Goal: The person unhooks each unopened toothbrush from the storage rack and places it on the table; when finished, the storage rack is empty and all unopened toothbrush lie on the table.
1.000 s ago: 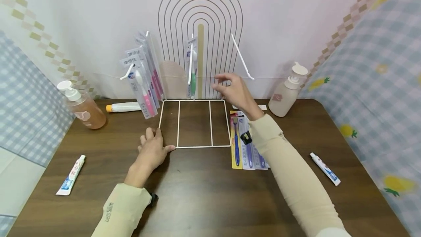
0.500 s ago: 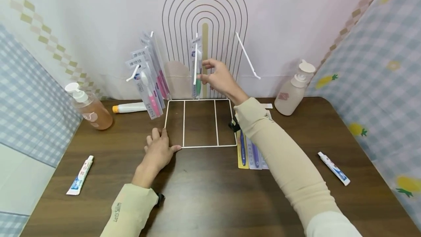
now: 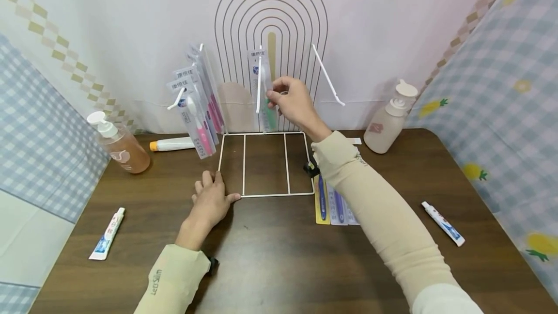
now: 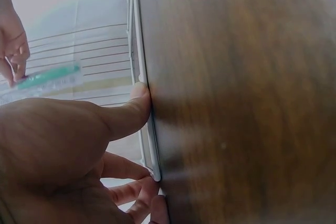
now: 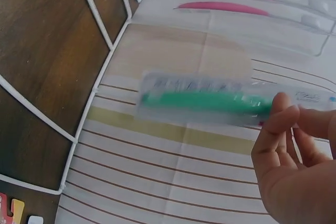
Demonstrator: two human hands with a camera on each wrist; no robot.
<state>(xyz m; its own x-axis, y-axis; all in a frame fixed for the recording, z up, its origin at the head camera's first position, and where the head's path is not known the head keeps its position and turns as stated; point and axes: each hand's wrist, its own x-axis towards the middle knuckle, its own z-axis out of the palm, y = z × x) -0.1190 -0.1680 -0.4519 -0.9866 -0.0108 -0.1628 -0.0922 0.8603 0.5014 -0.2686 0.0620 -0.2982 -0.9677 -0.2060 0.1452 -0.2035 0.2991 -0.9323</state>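
A packaged toothbrush [image 3: 270,116] with a green handle hangs on the middle arm [image 3: 259,88] of a white wire rack [image 3: 266,195]. My right hand [image 3: 294,103] pinches the edge of its clear pack between thumb and fingers, as the right wrist view also shows with the green handle [image 5: 199,99] lying across. My left hand [image 3: 210,202] rests at the rack's front left corner. Its thumb [image 4: 131,111] presses along the front wire, and the other fingers touch the corner beside the table. Pink toothbrush packs [image 3: 202,130] hang on the left arm; the right arm [image 3: 327,74] is bare.
Packs of blue and purple toothbrushes [image 3: 322,202] lie right of the rack, partly under my right sleeve. Toothpaste tubes [image 3: 107,234] lie left, right and behind. An amber pump bottle [image 3: 124,151] stands left, a white one [image 3: 385,125] right. Curtains surround the table.
My right hand has moved left from between the middle and right arms and taken hold of the green toothbrush pack, which has turned to face forward more. My left hand stays put.
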